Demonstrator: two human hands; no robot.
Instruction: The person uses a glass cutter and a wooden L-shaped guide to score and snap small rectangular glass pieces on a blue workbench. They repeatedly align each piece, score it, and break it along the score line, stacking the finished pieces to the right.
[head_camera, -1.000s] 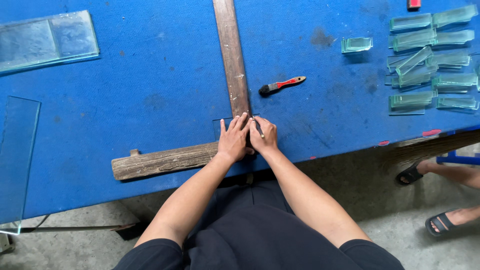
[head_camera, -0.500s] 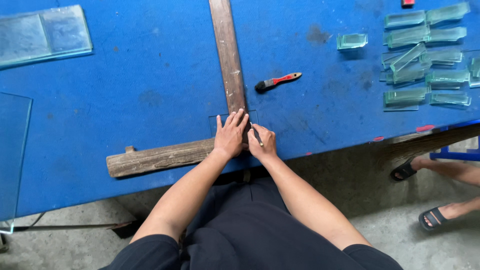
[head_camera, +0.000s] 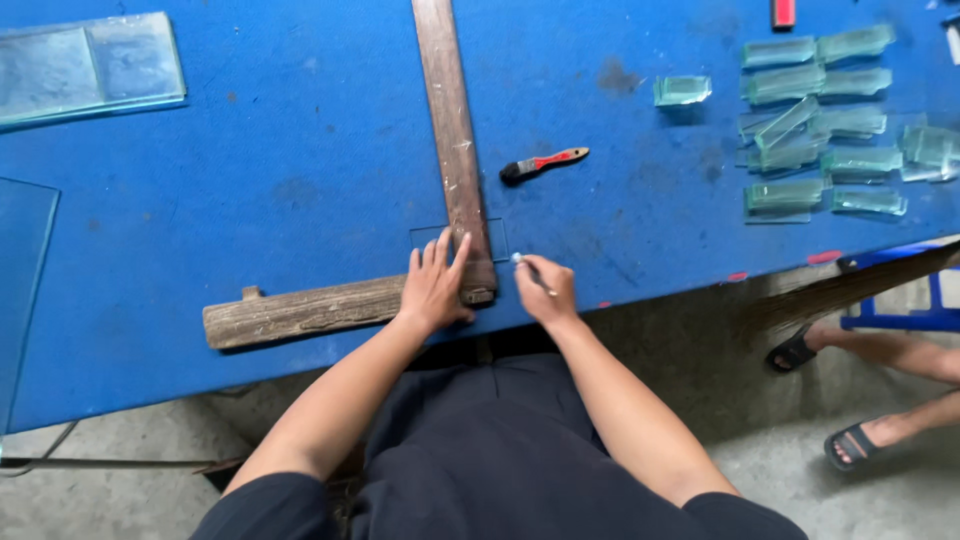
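Down at the near edge of the blue desk (head_camera: 250, 150), the left hand (head_camera: 435, 290) lies flat with its fingers spread, pressing on a wooden T-square (head_camera: 455, 150) where the long upright blade meets the weathered crossbar (head_camera: 300, 310) that runs along the desk edge. Under the blade sits a small clear glass pane (head_camera: 425, 240), its thin outline showing on both sides of the wood; the left fingertips rest on it and on the blade together. Just to the right of the blade, the right hand (head_camera: 545, 292) is closed in a pen-like grip on a slim glass cutter (head_camera: 530, 272), whose pale tip touches the desk close beside the blade's right edge, at the pane's lower right corner.

Farther up the desk, a small brush (head_camera: 543, 164) with a red and wooden handle lies apart from the T-square. Toward the far right, many small greenish glass pieces (head_camera: 820, 130) lie in rough rows and stacks, with one single piece (head_camera: 682, 90) set off to their left. At the far left corner larger glass sheets (head_camera: 90, 65) rest flat, and another sheet (head_camera: 25, 280) overhangs the left side. Below the desk on the right, another person's sandalled feet (head_camera: 850, 400) rest on the concrete floor.
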